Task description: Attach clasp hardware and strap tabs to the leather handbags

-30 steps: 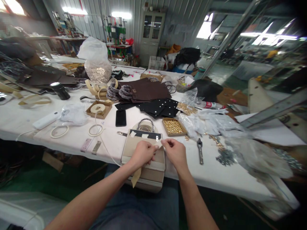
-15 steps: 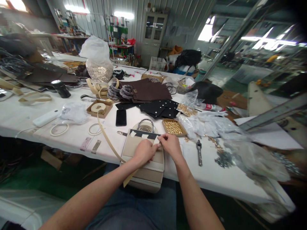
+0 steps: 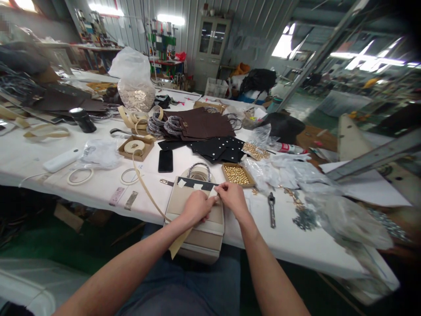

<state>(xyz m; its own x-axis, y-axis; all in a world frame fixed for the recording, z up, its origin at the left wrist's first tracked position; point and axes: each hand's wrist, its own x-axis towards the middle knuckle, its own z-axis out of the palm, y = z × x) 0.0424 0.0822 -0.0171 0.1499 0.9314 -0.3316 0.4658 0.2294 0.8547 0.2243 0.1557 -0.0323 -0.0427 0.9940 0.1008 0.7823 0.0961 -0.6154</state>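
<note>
A beige handbag (image 3: 204, 235) with a dark top band lies at the table's front edge, over my lap. White tape pieces (image 3: 198, 187) are stuck along the band. My left hand (image 3: 198, 206) rests on the bag, fingers curled, its thumb and index finger reaching the rightmost tape piece (image 3: 213, 192). Tan tape (image 3: 147, 189) runs from a roll to beneath my left hand, and its loose end (image 3: 179, 245) shows below the wrist; the curled fingers seem to hold it, though the grip is hidden. My right hand (image 3: 233, 198) pinches the upper right of that white piece.
The tape roll (image 3: 134, 146) sits in a cardboard box at left. A phone (image 3: 165, 161), dark brown bag panels (image 3: 207, 124) and black studded pieces (image 3: 220, 149) lie beyond the handbag. At right are a box of gold studs (image 3: 237, 174), a metal tool (image 3: 271, 210) and plastic bags (image 3: 283, 171).
Both hands stay at the same white tape piece, with only slight finger movement. The whole view has shifted a little.
</note>
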